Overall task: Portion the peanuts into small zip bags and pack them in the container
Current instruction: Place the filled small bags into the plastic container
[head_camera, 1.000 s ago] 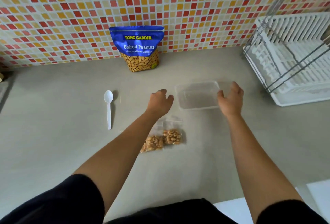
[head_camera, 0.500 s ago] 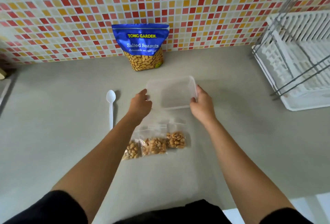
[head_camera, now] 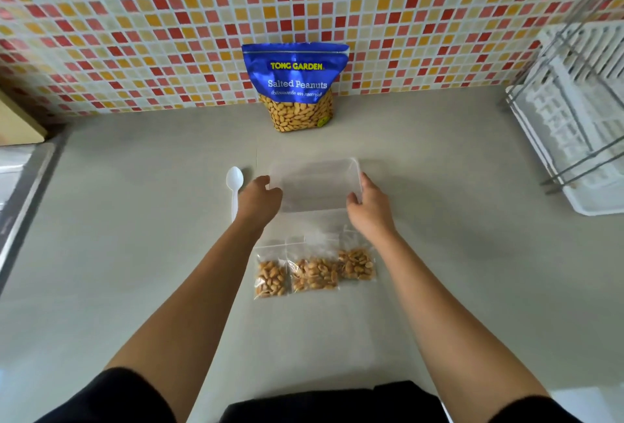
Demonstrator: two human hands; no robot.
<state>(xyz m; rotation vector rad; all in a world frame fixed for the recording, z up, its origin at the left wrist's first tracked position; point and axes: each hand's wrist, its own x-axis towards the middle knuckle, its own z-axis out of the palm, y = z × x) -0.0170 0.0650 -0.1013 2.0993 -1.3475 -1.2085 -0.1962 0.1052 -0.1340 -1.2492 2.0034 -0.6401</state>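
Left hand (head_camera: 258, 198) and right hand (head_camera: 369, 208) grip the container (head_camera: 317, 186) by its ends. Set it level, just behind the filled bags (head_camera: 314, 274).

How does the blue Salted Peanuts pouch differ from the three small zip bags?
The pouch stands upright against the tiled wall; the three small zip bags lie flat on the counter. The pouch is blue and printed; the bags are clear. The pouch is far larger. Both hold peanuts.
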